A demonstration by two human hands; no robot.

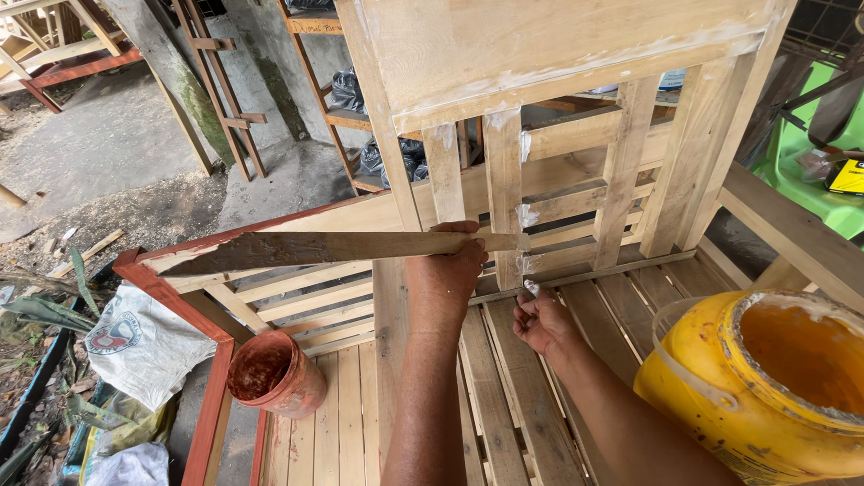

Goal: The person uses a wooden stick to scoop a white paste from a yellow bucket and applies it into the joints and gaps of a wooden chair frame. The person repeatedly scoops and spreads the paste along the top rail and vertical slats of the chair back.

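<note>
**At the slatted back of a bare wooden bench frame: a long stick in one hand, a dab of filler at the other**

Across the left hand (447, 270) runs a long flat wooden stick (333, 249), held level. The fingers are folded over it near its right-hand end, so most of its length juts out to the left of the hand, dark and smeared towards the pointed far tip. It looks stiff and light, a thin batten that would not bend under its own weight; gripped so far off centre it probably wants to dip at the long end, and a hold nearer the middle would balance it better. The smeared part is likely tacky, the pale part by the hand dry and rough enough not to slip.

Just right of and below that hand, the right hand (540, 319) is pinched narrow, fingertips closed on a small pale lump or scrap (531, 288); whether it is putty or a rag I cannot tell. It sits right at the foot of an upright slat (505, 193), which rises directly above the fingertips and carries whitish patches of filler at its joints.

To the right of the right forearm, close by, stands a yellow bucket (720, 387) with crusted rim. Well left of the left arm, lower down, a small reddish-brown pot (274, 373) rests on the seat slats (346, 423) beside a red-painted rail (211, 409).
</note>
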